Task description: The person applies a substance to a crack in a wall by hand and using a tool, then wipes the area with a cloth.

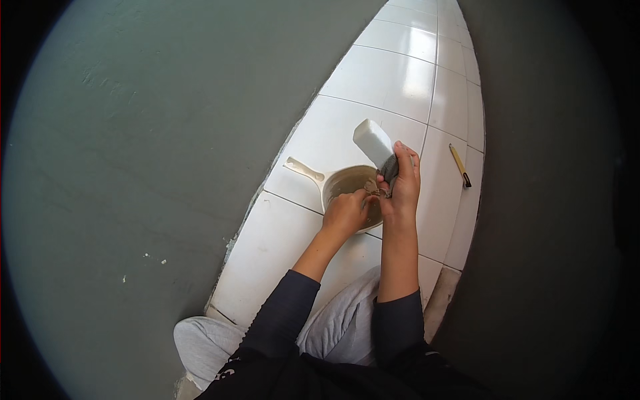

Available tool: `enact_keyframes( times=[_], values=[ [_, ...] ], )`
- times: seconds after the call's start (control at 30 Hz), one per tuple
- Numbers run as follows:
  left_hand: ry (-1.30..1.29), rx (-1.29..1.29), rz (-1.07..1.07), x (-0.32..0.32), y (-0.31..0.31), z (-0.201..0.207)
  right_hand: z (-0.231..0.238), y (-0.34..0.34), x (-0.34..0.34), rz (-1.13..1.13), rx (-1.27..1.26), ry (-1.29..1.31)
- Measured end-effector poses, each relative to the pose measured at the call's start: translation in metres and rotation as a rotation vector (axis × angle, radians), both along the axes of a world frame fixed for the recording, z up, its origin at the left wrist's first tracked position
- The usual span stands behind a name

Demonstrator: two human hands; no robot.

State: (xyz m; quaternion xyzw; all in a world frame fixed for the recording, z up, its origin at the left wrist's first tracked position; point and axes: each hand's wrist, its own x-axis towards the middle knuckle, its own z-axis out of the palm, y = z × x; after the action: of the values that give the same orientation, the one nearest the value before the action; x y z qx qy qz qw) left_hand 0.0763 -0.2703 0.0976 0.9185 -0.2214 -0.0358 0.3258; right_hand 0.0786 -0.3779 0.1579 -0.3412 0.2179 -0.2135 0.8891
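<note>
A cream plastic dipper [305, 168] with a flat handle stands on the white tiles, holding murky brown-grey liquid. Over its near side, my left hand [347, 213] is bent downward with its fingers closed at a small wet brownish scrap [372, 188]; what exactly they grip is partly hidden. My right hand [403, 183] is raised at the dipper's right rim. Its fingers wrap round the dark grey lower end of a white rectangular piece [375, 141], which tilts up and to the left. The kind of piece is unclear.
A yellow utility knife [459, 165] with a black end lies on the tiles to the right. The white tiled strip [380, 73] narrows away from me between grey surfaces [153, 133]. My leg in grey trousers [208, 340] is folded at its near end.
</note>
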Motion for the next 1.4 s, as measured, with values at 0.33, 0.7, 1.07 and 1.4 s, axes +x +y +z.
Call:
enact_keyframes(
  times=[0.33, 0.7, 1.07, 1.4],
  values=[
    [-0.085, -0.116, 0.025, -0.002, -0.001, -0.004, -0.001, 0.001, 0.0, -0.003, -0.025, 0.013],
    [0.332, -0.725, 0.184, 0.011, 0.027, 0.003, 0.0, 0.013, 0.002, 0.013, -0.126, 0.077],
    [0.707, -1.534, 0.26, -0.062, 0.153, 0.033, 0.014, 0.049, -0.014, 0.75, -0.272, -0.078],
    [0.474, -1.38, 0.483, -0.11, 0.216, 0.032, 0.029, 0.117, -0.051, 1.528, -0.901, -0.393]
  ],
)
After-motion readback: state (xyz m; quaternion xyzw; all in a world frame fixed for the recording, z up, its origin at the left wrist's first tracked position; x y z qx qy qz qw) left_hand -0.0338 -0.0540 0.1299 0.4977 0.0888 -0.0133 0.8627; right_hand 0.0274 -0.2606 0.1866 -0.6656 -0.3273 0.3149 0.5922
